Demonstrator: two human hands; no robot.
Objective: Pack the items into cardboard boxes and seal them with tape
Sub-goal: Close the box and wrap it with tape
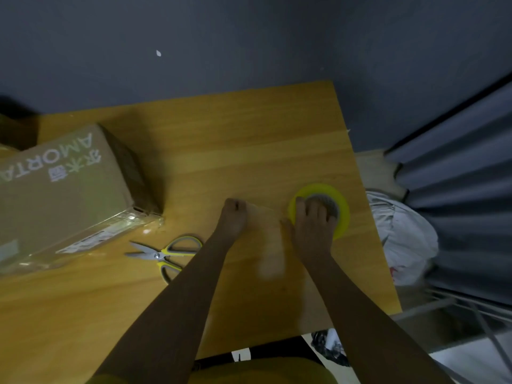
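right hand (311, 225) presses the yellow tape roll (318, 210) flat under its fingers; left hand (232, 214) pinches the clear tape end (261, 210) just beside. pull level and taut before reaching for the scissors (166, 253).

A wooden table (194, 151) is being backed by a dark grey wall (249, 37). A white plastic bag (407, 239) is lying just beside the table's right edge, with grey curtain folds (465, 167) hanging beyond it.
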